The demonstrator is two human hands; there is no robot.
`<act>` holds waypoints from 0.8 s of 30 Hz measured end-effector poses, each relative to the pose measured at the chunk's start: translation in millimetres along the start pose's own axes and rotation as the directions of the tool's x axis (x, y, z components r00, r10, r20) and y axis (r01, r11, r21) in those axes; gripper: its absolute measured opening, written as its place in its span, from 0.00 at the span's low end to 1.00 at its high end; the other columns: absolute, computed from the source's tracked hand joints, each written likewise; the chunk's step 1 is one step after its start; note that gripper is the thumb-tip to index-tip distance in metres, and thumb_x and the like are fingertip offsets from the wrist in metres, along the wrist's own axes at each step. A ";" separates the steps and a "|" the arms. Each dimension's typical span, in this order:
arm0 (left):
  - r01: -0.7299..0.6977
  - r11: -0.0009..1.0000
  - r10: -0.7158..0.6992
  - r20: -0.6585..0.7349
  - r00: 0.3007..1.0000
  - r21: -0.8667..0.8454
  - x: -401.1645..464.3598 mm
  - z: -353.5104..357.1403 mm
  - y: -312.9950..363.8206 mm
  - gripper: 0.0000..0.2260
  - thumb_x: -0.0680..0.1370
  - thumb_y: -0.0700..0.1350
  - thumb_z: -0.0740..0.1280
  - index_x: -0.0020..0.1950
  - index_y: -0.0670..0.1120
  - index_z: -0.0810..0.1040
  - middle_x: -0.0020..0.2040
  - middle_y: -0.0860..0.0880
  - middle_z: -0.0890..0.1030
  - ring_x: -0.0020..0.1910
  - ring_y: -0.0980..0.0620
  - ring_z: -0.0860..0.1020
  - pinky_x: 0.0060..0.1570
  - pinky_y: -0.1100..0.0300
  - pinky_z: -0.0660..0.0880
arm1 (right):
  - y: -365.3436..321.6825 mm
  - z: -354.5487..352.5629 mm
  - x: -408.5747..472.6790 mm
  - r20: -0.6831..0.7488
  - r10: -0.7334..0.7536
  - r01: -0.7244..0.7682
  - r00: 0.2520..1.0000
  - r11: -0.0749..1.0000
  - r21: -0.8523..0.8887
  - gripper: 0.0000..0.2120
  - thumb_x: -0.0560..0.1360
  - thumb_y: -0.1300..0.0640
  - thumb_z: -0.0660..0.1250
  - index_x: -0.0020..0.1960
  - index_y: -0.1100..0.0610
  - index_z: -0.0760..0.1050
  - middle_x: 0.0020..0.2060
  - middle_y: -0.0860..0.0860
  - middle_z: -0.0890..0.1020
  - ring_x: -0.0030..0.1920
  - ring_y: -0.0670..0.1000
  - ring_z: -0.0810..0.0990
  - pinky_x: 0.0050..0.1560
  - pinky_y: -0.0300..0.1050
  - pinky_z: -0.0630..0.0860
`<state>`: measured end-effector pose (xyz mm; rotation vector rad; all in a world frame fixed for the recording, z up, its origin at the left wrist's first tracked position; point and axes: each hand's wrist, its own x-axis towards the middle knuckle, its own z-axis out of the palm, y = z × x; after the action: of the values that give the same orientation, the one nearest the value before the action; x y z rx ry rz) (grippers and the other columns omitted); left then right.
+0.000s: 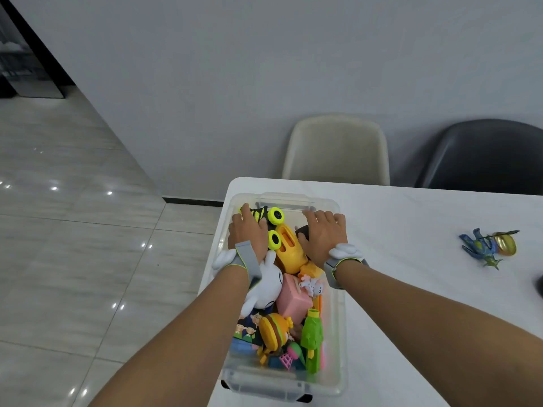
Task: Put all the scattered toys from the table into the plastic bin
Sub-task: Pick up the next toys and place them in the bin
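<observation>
A clear plastic bin [335,342] stands at the table's left end, packed with several toys. Among them are a yellow truck with lime wheels [289,245], a white plush rabbit [267,284], a pink block [292,298], a burger toy [273,331] and a green water pistol [313,337]. My left hand [248,232] lies flat on the toys at the bin's far left, fingers straight. My right hand [323,235] presses flat at the far right, over a dark toy [302,230]. A blue-green figure [482,248] with a gold oval piece [507,243] lies on the table at right.
The white table [411,230] has its left edge right beside the bin, with tiled floor below. A beige chair [338,151] and a black chair [487,157] stand behind the far edge. A dark object [539,286] shows at the right frame edge.
</observation>
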<state>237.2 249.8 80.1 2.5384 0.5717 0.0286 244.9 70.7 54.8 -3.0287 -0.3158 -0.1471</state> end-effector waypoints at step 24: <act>-0.513 0.832 0.521 -0.019 0.853 -0.210 -127.0 60.9 175.5 0.22 0.81 0.49 0.63 0.75 0.50 0.65 0.73 0.46 0.66 0.70 0.46 0.67 0.64 0.52 0.69 | 163.1 -84.2 -109.7 -0.172 0.465 -0.354 0.868 0.824 0.442 0.19 0.78 0.53 0.63 0.68 0.51 0.70 0.63 0.52 0.73 0.62 0.54 0.72 0.59 0.49 0.71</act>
<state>198.6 33.4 128.4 2.4024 -0.1487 0.2224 165.0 -118.9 113.3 -2.5461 0.3072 -0.4063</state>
